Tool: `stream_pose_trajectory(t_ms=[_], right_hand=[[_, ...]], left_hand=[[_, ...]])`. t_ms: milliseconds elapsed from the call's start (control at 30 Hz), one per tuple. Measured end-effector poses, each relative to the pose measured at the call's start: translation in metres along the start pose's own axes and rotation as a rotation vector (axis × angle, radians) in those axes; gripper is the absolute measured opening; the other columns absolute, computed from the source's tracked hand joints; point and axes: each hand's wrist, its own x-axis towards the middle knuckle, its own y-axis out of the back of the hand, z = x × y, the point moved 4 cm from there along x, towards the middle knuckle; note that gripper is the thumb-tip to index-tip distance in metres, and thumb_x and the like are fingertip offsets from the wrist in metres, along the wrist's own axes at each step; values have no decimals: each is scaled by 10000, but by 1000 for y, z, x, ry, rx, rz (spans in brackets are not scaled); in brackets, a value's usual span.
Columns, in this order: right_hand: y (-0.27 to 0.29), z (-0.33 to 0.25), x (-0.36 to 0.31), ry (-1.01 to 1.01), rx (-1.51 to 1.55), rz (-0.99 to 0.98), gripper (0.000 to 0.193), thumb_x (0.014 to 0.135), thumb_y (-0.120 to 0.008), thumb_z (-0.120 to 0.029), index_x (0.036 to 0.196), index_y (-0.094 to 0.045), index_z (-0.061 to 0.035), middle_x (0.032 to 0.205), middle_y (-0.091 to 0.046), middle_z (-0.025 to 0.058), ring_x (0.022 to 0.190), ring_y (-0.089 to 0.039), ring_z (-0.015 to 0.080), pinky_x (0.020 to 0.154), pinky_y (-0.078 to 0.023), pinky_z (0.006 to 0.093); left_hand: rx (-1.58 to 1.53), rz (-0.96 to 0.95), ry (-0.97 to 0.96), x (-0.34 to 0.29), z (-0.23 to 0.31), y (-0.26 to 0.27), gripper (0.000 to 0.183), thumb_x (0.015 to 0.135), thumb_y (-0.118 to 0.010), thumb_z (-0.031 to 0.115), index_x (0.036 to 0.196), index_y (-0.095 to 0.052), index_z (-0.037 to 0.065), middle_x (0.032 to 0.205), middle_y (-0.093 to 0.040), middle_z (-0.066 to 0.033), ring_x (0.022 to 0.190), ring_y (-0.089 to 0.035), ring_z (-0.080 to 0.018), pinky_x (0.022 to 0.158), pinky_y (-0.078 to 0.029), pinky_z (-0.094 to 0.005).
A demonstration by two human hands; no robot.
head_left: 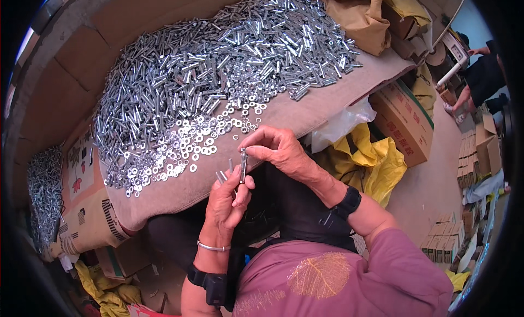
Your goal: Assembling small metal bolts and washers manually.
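Note:
My left hand (pixel 228 199) is closed round several slim metal pieces, whose ends stick up between the fingers. Its fingertips keep one anchor bolt (pixel 243 167) upright. At the top of that bolt, the thumb and forefinger of my right hand (pixel 284 153) pinch its end; a small nut or washer there is too small to tell. Both hands are just off the front edge of the padded table, above my lap. Loose flat washers (pixel 204 141) lie nearest to them, before a big heap of metal sleeves and bolts (pixel 180 71).
Small nuts (pixel 256 79) lie between the heap and washers. Below the table's right side are a clear plastic bag (pixel 346 120), a yellow sack (pixel 376 164) and a cardboard box (pixel 404 120). More metal parts (pixel 43 191) lie far left. Another person (pixel 483 76) is at the far right.

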Motion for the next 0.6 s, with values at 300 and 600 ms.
stream_pose_trajectory(t_ms=[300, 600], right_hand=[[-8, 7, -6, -19, -40, -94, 121, 858, -637, -99, 926, -631, 1, 830, -634, 7, 758, -573, 70, 659, -472, 226], [-39, 24, 10, -125, -100, -36, 446, 914, -539, -407, 982, -593, 30, 849, -638, 81, 770, -589, 114, 705, -480, 258]], left_hand=[[902, 313, -549, -24, 9, 0, 155, 895, -584, 80, 986, -623, -39, 675, -596, -59, 480, -539, -84, 408, -384, -193], [1223, 298, -930, -32, -3, -16, 161, 914, -572, 106, 990, -644, -17, 640, -564, -12, 481, -503, -62, 428, -381, -211]])
